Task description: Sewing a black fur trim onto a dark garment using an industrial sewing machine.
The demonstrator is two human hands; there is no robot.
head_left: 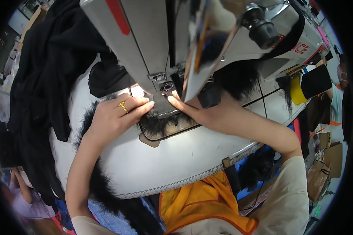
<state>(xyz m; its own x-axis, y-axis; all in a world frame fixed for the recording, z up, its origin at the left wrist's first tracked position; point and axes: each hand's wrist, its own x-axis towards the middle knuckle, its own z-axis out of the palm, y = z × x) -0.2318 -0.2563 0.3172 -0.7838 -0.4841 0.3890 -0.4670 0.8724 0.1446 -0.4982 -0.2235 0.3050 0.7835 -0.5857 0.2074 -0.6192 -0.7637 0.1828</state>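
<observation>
In the head view a grey sewing machine stands over a white table, its presser foot down by a dark fabric piece with fur edging. My left hand, with a gold ring, lies left of the foot. Its fingertips are together, closed on the edge of the dark fabric. From the right, my right hand reaches in with a finger stretched flat on the fabric close to the foot. A machine part hides its other fingers. Black fur trim trails past my left forearm toward my lap.
Black cloth is heaped at the left of the white table. A measuring tape runs along the near edge. A yellow and black roll stands at the right. Another person shows at lower left, and cardboard boxes at right.
</observation>
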